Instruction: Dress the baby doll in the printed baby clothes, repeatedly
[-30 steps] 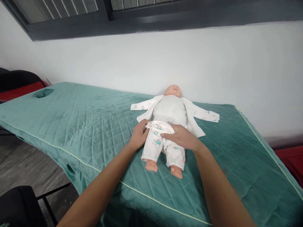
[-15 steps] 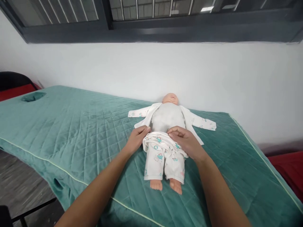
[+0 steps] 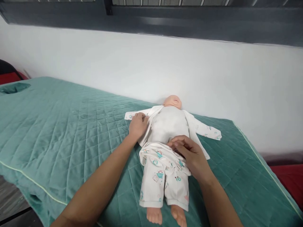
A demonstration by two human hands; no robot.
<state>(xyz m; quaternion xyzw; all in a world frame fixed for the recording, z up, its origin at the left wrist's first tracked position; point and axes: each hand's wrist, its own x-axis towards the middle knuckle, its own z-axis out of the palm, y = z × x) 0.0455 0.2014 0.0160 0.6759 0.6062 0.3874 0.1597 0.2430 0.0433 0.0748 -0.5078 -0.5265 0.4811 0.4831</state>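
A baby doll (image 3: 169,124) lies on its back, its head toward the wall and its bare feet toward me. It wears a white printed baby shirt (image 3: 208,130), spread open at the front with both sleeves stretched out sideways. White printed baby pants (image 3: 153,176) cover its legs, their top bunched at the hips. My left hand (image 3: 138,126) is closed at the shirt's left front edge, its fingertips partly hidden against the cloth. At the pants' waistband, my right hand (image 3: 189,153) is closed with thumb and fingers pinched together.
A green quilted cover (image 3: 82,135) with pale piping lies under the doll, with a hole (image 3: 15,88) at its far left. Behind it stands a white wall (image 3: 106,63) below a dark window frame (image 3: 165,23). Red items (image 3: 287,179) show at the sides.
My left hand has left the pants' waistband and moved up to the shirt's left front. My right hand stays at the waistband. The view has tilted down and moved closer.
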